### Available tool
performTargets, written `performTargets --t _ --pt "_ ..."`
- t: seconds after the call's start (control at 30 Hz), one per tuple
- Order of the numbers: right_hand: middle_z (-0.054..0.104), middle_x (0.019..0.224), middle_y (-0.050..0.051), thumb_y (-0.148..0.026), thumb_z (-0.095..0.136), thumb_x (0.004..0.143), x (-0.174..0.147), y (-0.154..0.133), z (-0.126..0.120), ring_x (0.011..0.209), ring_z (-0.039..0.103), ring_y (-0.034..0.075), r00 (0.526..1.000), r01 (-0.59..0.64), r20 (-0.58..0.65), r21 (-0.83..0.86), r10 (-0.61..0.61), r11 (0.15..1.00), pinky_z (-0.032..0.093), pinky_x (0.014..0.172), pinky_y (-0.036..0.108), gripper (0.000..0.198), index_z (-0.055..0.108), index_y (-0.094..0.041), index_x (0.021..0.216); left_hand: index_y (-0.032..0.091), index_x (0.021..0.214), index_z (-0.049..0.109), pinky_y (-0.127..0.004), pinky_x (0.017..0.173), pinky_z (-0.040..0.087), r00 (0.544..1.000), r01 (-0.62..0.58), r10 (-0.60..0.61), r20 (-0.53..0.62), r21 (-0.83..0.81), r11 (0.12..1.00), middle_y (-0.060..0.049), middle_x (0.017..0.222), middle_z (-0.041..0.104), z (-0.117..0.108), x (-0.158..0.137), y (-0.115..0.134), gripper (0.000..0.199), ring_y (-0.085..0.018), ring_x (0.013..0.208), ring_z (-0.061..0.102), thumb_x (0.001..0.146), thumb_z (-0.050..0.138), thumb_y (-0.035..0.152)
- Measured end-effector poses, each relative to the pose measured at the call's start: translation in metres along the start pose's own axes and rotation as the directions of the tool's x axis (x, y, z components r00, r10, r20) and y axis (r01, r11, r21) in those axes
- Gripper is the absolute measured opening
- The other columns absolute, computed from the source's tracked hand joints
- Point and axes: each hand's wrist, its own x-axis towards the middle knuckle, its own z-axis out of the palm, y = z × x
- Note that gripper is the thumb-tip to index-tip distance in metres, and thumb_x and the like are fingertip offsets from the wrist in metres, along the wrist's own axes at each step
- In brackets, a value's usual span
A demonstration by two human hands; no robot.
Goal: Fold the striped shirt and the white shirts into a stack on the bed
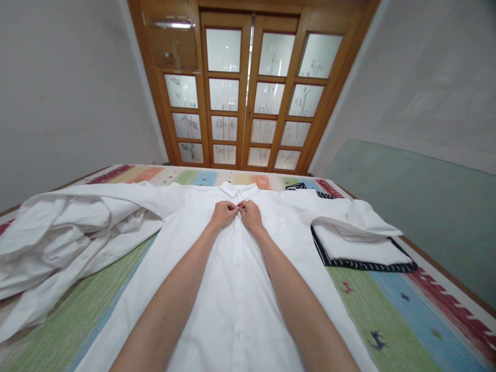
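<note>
A white button-up shirt (pixel 217 289) lies spread face up, its collar (pixel 239 190) at the far end and its button placket running down the middle toward me. Just below the collar, my left hand (pixel 225 213) pinches the placket from the left side. My right hand (pixel 250 213) pinches the same spot from the right, its fingertips meeting those of the left. The small piece between the fingertips, perhaps a button, is too hidden to make out. Both forearms reach over the shirt's front.
A heap of white clothing (pixel 70 232) lies at left. Folded black-and-white striped cloth (pixel 368 264) sits under the right sleeve. Everything rests on a colourful patterned cover (pixel 372 310). A pale green panel (pixel 418 206) stands along the right edge; wooden glazed doors (pixel 244 93) are behind.
</note>
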Motion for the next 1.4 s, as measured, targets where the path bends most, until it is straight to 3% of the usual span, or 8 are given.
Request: performTargets --t 0.27,0.47,0.63,0.93,1.1,1.4 --pt "0.064 0.089 0.004 -0.008 0.053 0.083 -0.0006 0.0035 0.0038 0.083 0.058 0.018 0.998 0.004 -0.059 0.063 0.0 0.998 0.042 0.082 0.029 0.027 0.065 -0.02 0.104 0.014 0.063 0.073 -0.022 0.061 0.045 1.0 0.027 -0.028 -0.002 -0.04 0.999 0.0 0.06 0.069 0.0015 0.001 -0.0014 0.012 -0.013 0.06 0.062 0.069 0.062 0.015" --pt "0.063 0.081 0.004 -0.012 0.058 0.079 0.0009 0.0053 0.0045 0.079 0.055 0.018 0.997 -0.005 -0.08 0.057 0.009 0.998 0.042 0.078 0.029 0.009 0.061 -0.02 0.08 0.014 0.06 0.071 -0.022 0.06 0.044 1.0 0.012 -0.012 -0.008 -0.042 0.999 0.0 0.058 0.068 0.0018 0.0013 -0.0013 0.014 -0.013 0.059 0.061 0.069 0.061 0.016" --pt "0.064 0.074 0.004 -0.01 0.057 0.076 0.0026 0.0029 0.0028 0.073 0.056 0.017 0.997 -0.064 -0.044 0.038 0.066 0.997 0.042 0.074 0.027 0.011 0.064 -0.018 0.072 0.014 0.063 0.073 -0.023 0.062 0.045 1.0 0.029 -0.029 -0.011 -0.002 1.0 -0.001 0.062 0.07 0.0019 0.0016 0.0014 0.014 -0.014 0.061 0.062 0.068 0.06 0.015" --pt "0.069 0.077 0.004 -0.015 0.059 0.078 0.0015 0.0008 0.0001 0.072 0.059 0.014 0.994 -0.112 -0.001 0.099 0.113 0.989 0.042 0.07 0.025 0.01 0.068 -0.016 0.075 0.016 0.068 0.068 -0.024 0.066 0.049 0.998 0.041 -0.043 -0.036 -0.036 0.998 -0.001 0.065 0.071 0.0005 -0.001 0.0037 0.004 -0.015 0.066 0.065 0.066 0.064 0.016" --pt "0.071 0.077 0.005 -0.017 0.057 0.081 0.0028 0.0015 0.0027 0.074 0.06 0.015 0.994 -0.107 -0.02 0.086 0.109 0.99 0.043 0.07 0.025 0.014 0.069 -0.017 0.073 0.019 0.083 0.06 -0.024 0.065 0.05 0.996 0.024 -0.037 -0.076 -0.166 0.986 0.0 0.072 0.07 0.0002 -0.0019 0.0041 0.018 -0.014 0.067 0.066 0.067 0.066 0.015" --pt "0.07 0.079 0.005 -0.019 0.063 0.082 0.0029 0.0031 0.0027 0.074 0.06 0.015 0.997 -0.081 -0.004 0.061 0.081 0.995 0.043 0.071 0.026 0.009 0.068 -0.017 0.075 0.019 0.085 0.06 -0.026 0.072 0.051 0.997 -0.062 0.058 -0.059 -0.067 0.996 -0.002 0.077 0.071 0.0018 -0.0031 0.0021 0.018 -0.015 0.074 0.068 0.071 0.06 0.008"
